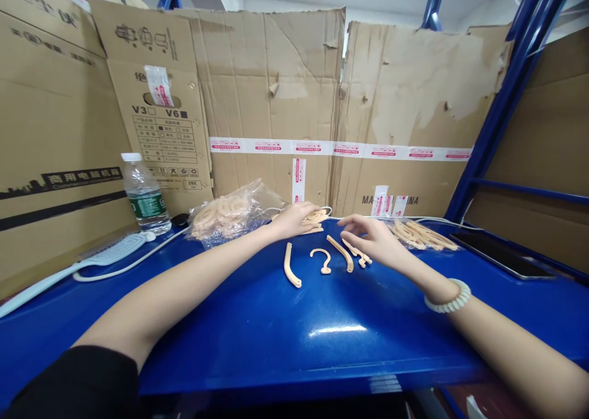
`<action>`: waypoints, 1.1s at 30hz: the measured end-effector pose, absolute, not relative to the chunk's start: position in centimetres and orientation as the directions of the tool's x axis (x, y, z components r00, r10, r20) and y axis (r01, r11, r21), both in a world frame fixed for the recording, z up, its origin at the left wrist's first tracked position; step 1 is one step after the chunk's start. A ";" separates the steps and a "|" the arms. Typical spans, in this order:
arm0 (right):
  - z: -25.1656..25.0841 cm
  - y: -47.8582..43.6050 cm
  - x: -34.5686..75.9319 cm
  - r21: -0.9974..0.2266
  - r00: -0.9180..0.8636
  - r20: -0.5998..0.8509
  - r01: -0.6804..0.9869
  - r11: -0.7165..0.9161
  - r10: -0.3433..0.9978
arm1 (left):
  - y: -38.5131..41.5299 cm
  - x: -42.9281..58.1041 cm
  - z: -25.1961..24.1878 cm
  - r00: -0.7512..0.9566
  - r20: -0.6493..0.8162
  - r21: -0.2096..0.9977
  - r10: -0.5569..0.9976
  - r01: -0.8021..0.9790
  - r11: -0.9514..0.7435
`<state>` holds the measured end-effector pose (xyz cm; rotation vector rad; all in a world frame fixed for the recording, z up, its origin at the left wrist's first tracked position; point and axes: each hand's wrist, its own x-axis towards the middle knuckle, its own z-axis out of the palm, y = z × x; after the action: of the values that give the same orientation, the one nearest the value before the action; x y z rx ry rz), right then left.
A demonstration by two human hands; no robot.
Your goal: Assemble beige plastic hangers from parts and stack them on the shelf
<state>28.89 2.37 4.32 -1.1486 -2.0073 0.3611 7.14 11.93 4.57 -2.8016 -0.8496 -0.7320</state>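
Observation:
My left hand [293, 220] reaches over a small pile of beige plastic pieces [315, 221] at the back of the table, its fingers stretched out over them. My right hand [370, 235] hovers with bent, spread fingers above some small beige parts [361, 256], partly covered by it. Between my hands lie a beige hanger hook [327, 261], shaped like a question mark, and two curved hanger arms, one on the left [289, 267] and one on the right [340, 254]. Whether my left fingertips touch a piece is hard to make out.
A clear bag of beige hooks [225, 216] lies left of my left hand. Farther left are a water bottle [146, 198] and a pale hairbrush [105, 250]. On the right are bagged beige arms [423, 235] and a black phone [499, 254]. Cardboard [271, 88] walls the back.

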 end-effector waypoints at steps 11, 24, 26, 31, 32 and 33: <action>4.2 0.3 26.5 -0.973 -0.306 0.230 -0.094 0.212 0.924 | 0.9 7.5 5.0 0.686 0.704 -0.094 0.184 0.347 -0.933; 4.3 2.5 28.4 -0.967 -0.110 0.215 -0.164 0.195 0.970 | 0.3 1.8 0.1 0.781 0.287 0.120 0.555 0.545 -0.829; 4.4 2.6 28.5 -0.966 -0.097 0.215 -0.170 0.196 0.972 | 1.8 1.7 0.0 0.793 0.256 0.126 0.552 0.539 -0.833; 5.0 2.6 29.0 -0.954 -0.020 0.213 -0.222 0.203 0.977 | 3.5 2.3 -0.1 0.743 0.316 0.123 0.590 0.584 -0.802; 5.1 2.5 29.0 -0.952 -0.011 0.213 -0.229 0.204 0.977 | 3.3 2.7 0.0 0.742 0.346 0.115 0.574 0.573 -0.811; 5.2 2.5 29.1 -0.950 -0.005 0.213 -0.234 0.206 0.977 | 2.9 3.2 0.2 0.758 0.364 0.103 0.542 0.545 -0.832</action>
<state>29.06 2.47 5.19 -0.8693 -1.1506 1.1757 3.21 2.90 0.24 -2.9362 -0.9077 -0.6032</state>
